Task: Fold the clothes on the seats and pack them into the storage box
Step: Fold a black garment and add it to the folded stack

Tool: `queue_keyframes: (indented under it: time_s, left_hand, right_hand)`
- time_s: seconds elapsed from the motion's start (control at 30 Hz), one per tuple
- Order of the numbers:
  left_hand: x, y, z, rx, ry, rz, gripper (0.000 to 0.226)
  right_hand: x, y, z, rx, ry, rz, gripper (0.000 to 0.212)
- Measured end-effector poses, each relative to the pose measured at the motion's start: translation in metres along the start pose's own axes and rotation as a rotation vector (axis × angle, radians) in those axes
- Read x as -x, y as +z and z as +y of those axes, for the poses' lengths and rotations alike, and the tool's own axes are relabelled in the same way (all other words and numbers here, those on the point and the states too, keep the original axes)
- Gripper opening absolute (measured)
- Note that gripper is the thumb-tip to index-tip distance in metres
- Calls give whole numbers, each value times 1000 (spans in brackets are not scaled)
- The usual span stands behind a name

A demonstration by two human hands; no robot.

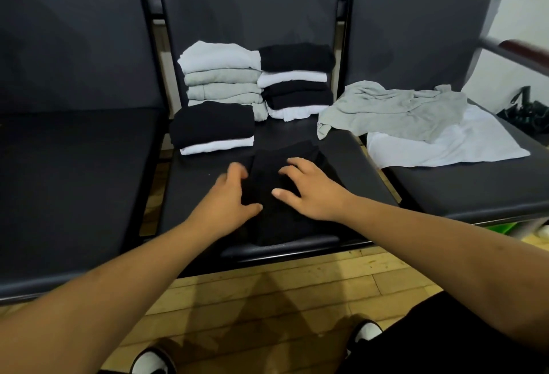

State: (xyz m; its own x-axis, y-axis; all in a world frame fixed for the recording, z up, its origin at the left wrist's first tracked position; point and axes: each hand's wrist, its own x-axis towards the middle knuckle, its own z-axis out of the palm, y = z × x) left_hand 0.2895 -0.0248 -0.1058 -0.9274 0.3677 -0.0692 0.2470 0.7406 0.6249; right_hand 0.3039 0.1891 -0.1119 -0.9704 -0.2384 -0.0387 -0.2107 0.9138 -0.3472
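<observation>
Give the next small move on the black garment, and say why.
Probably fold the near end of the black garment over its far half: it lies as a long strip under the left hand and right hand, longer than the folded stacks behind.

One cam, on my head, wide-angle, facing fwd & down, close over middle seat (365, 171), floor (267, 293) at btm edge

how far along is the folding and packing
Done: three folded stacks on the middle seat. In hand: left hand and right hand are on a black garment at the seat's front. Left: the grey garment and white garment lie unfolded on the right seat; no box is in view.
</observation>
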Motion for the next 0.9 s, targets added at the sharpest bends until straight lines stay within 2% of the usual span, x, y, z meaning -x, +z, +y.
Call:
queue_keyframes:
  time_s: [0.07, 0.13, 0.2, 0.23, 0.3, 0.37, 0.53, 0.63, 0.73, 0.83, 0.9]
  left_hand:
    - [8, -13, -5, -115, 370, -14, 42]
    - [17, -19, -6, -165, 573, -196, 48]
    - [25, -13, -9, -292, 575, -364, 64]
    - [25, -7, -13, -373, 580, -374, 67]
    - [22, 2, -20, -431, 591, -294, 60]
    - [20, 6, -20, -424, 618, -194, 48]
    - [15, 23, -21, -471, 751, -65, 30]
    - [12, 21, -12, -209, 586, -75, 25]
    - [9, 9, -8, 125, 370, -164, 14]
    - [5, -6, -5, 446, 212, -196, 18]
    - [-1, -10, -3, 655, 55, -154, 15]
  right_hand:
    - [14, -10, -17, 4, -166, -24, 63]
    - [25, -16, -23, 87, -256, -117, 70]
    - [30, -15, -14, 232, -259, -232, 78]
    - [31, -13, -7, 284, -244, -272, 82]
    - [34, -11, 6, 285, -196, -311, 80]
    - [37, -12, 15, 242, -177, -295, 70]
    - [41, -7, 22, 254, -230, -206, 56]
    - [38, -4, 27, 210, -243, -168, 49]
    - [31, -23, 29, -124, -166, -181, 27]
    - [24, -45, 29, -383, -70, -215, 18]
    - [18, -48, 30, -499, -17, -173, 17]
